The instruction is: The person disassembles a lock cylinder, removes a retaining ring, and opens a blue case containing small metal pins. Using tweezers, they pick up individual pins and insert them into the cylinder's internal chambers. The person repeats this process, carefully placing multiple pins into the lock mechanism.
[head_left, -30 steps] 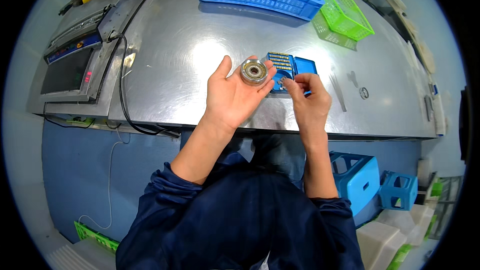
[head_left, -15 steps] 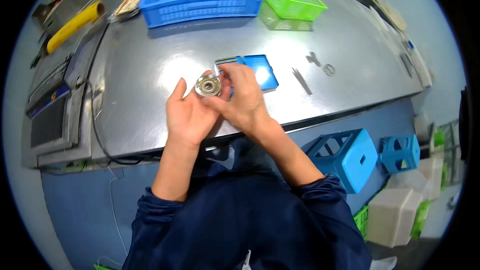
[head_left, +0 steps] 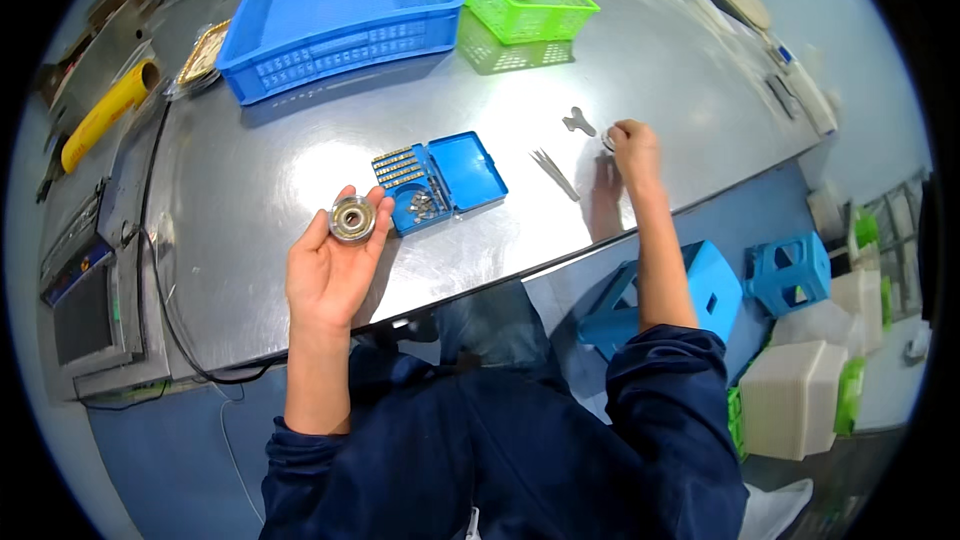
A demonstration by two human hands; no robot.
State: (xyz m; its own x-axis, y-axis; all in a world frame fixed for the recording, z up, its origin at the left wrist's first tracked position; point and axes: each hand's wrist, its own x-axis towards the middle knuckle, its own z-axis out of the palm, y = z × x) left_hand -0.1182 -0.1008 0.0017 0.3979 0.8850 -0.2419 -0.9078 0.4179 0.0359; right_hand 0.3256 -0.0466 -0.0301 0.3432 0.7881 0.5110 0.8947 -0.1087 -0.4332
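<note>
A round metal part with a bearing-like centre rests in my left hand, held up by the curled fingers and thumb. Far to the right, my right hand pinches a small metal ring at the tabletop; the fingers cover most of it. An opened blue case lies between my hands, with rows of small brass-coloured pieces and a compartment of loose silver bits. Left of the right hand are pointed tweezers and a small flat metal tool.
The steel table carries a big blue crate and a green basket at the back. A yellow tube and a cable are at the left. Blue stools stand beyond the table's front edge at right.
My right hand has left the round part and reached right to the ring. The left hand, keeping the part, has moved lower left in the picture. The view has shifted, and the blue case is uncovered.
</note>
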